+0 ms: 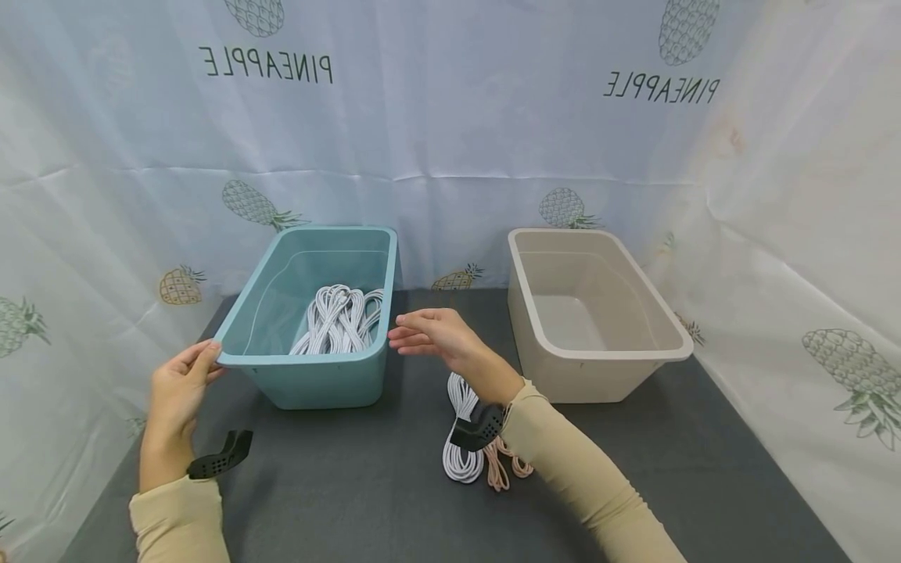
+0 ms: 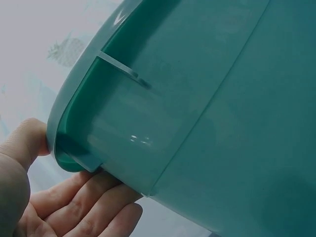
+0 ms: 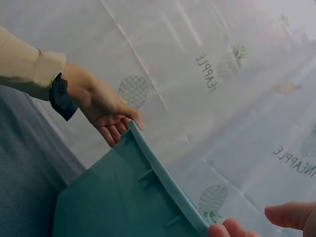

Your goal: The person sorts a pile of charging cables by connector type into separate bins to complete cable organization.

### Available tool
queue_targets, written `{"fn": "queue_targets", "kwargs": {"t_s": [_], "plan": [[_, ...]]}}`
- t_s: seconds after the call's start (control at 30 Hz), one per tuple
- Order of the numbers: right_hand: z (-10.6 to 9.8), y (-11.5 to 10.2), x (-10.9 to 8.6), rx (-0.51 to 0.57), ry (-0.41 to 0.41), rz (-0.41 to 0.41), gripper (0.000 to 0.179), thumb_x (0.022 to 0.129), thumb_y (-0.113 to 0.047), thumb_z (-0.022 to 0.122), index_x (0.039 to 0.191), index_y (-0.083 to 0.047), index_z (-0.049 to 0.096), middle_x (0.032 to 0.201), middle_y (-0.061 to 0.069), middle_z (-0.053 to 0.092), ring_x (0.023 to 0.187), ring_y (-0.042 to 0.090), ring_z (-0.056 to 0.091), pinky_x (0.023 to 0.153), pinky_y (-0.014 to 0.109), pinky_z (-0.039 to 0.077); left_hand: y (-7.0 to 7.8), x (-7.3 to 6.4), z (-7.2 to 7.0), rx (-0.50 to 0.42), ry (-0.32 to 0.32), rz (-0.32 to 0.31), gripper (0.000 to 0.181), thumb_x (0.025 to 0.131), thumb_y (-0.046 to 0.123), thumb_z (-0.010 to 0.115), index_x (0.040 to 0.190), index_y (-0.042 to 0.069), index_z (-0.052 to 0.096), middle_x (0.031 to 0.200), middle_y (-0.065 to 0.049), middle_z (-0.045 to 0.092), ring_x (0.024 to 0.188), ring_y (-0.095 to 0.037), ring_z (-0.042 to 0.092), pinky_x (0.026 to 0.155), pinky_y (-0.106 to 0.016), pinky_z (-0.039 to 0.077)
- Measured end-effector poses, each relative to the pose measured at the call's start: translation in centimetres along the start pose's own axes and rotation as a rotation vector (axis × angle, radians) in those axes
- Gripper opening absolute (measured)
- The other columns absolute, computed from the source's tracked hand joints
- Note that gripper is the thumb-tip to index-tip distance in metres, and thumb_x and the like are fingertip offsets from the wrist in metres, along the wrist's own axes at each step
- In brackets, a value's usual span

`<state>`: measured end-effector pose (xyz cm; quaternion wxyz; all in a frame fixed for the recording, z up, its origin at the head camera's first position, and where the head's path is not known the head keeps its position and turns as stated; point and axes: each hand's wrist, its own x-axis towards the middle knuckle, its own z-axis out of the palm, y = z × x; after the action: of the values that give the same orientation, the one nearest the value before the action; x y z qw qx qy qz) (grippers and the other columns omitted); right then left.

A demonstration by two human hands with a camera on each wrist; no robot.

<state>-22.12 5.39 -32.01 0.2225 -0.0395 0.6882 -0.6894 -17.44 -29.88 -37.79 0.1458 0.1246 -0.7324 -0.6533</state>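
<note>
We've got the left hand [image 1: 181, 387] gripping the teal plastic bin [image 1: 317, 387] at its 8 o'clock corner, thumb above, fingers beneath, likely to steady it. Right hand [image 1: 438, 334] free, fingers extended, by its 3 o'clock side; contact, we can't tell. Bin sits toward the head view's 9 o'clock, apparently corralling white cord bundles [image 1: 339, 320].

"What's hidden?"
"The black mount [image 1: 482, 428] behind my right hand [image 1: 435, 332] covers some white cord [image 1: 462, 470] outside the teal bin [image 1: 310, 385]."
"And cut off?"
"That hand, by the right wrist view's edge; the bin, by the left wrist view's."
</note>
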Motion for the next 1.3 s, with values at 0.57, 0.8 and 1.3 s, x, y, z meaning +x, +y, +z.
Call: {"fn": "queue_targets", "kwargs": {"t_s": [0.57, 0.8, 1.3], "plan": [[-1.4, 4.9, -1.7, -0.022, 0.028, 0.072, 0.031, 0.094, -0.018, 0.062, 0.119, 0.002, 0.063, 0.099, 0.011, 0.075, 0.081, 0.011, 0.073, 0.089, 0.037, 0.059, 0.0, 0.0, 0.0, -0.025, 0.007, 0.002, 0.006, 0.095, 0.029, 0.060, 0.100, 0.027, 0.064, 0.075, 0.028, 0.065, 0.067, 0.013, 0.063, 0.064, -0.001, 0.049], [-2.1, 7.0, -2.4, -0.059, 0.051, 0.086, 0.032, 0.093, -0.019, 0.063, 0.117, 0.003, 0.063, 0.099, 0.013, 0.075, 0.078, 0.010, 0.072, 0.080, 0.031, 0.061, 0.0, 0.0, 0.0, -0.017, 0.005, -0.009, 0.010, 0.095, 0.029, 0.060, 0.104, 0.026, 0.065, 0.074, 0.028, 0.065, 0.067, 0.013, 0.063, 0.063, -0.001, 0.049], [-4.7, 10.9, -3.0, -0.098, 0.148, 0.159, 0.034, 0.091, -0.013, 0.064, 0.114, 0.013, 0.062, 0.086, 0.011, 0.075, 0.072, 0.011, 0.071, 0.072, 0.029, 0.062, 0.1, 0.1, -0.1, 0.003, -0.004, -0.033, 0.038, 0.095, 0.032, 0.059, 0.125, 0.009, 0.058, 0.074, 0.030, 0.064, 0.067, 0.014, 0.064, 0.064, 0.000, 0.047]]}}
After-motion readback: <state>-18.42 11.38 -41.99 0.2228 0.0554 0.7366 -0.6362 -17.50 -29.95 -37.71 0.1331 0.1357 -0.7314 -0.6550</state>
